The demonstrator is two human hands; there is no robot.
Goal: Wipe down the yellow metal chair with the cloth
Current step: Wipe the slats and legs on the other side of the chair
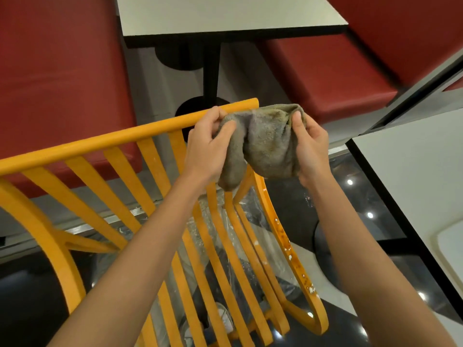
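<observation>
We hold the cloth (265, 141), a grey-green terry rag, bunched and stretched between both hands at the right end of the chair's top rail (125, 136). The yellow metal chair (160, 186) fills the lower left and centre of the view, seen from behind and above: its round top rail runs from the left edge up toward the centre, and flat slats (220, 251) descend from it toward the seat. The cloth hangs just in front of the rail's right end and over the upper part of the right-hand slats; whether it touches the metal we cannot tell. Our left hand (205, 144) grips the cloth's left portion, its fingers curled round the fabric, the thumb pressed on top. Our right hand (310, 151) pinches the cloth's right edge, with the thumb over the fabric and the fingers wrapped behind it. White flecks and brownish stains mark the chair's right side frame (293, 251). A clear plastic sheet (265, 236) shows through the slats. Beyond the chair stands a white table with a black edge (225, 18) on a black pedestal (211, 68), flanked by red upholstered benches (57, 78). A second white table (411, 176) lies at right, above a glossy dark floor (355, 204).
</observation>
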